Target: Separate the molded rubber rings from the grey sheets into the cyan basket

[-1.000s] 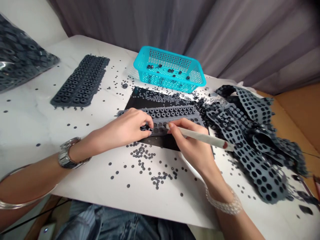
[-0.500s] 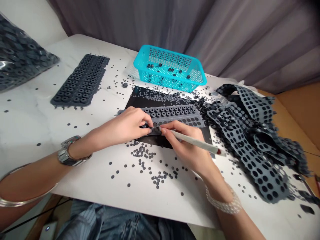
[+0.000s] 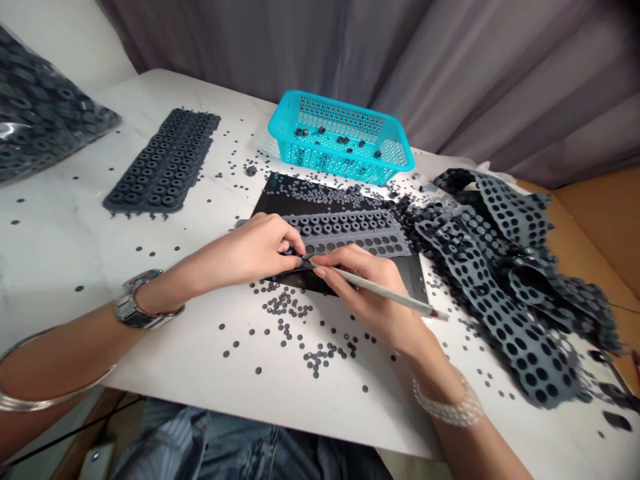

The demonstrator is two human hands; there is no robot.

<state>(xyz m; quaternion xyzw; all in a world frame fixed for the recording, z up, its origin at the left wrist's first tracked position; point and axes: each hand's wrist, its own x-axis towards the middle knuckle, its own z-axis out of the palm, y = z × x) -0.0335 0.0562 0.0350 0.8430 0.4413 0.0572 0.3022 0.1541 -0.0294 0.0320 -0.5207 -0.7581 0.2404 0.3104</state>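
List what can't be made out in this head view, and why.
Head view:
1. Stick: tip lost at the right hand.
2. Strip: left part mostly covered by the left hand.
3. Bag: cut off by left edge.
4. Loose discs: too small for surface detail.

- Your one view faces forward and down from your head over the bench.
- It looks from near, your left hand and right hand mid-view.

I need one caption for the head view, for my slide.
Left hand gripping a gray studded sheet, right hand holding a pen-like tool, turquoise basket beyond.
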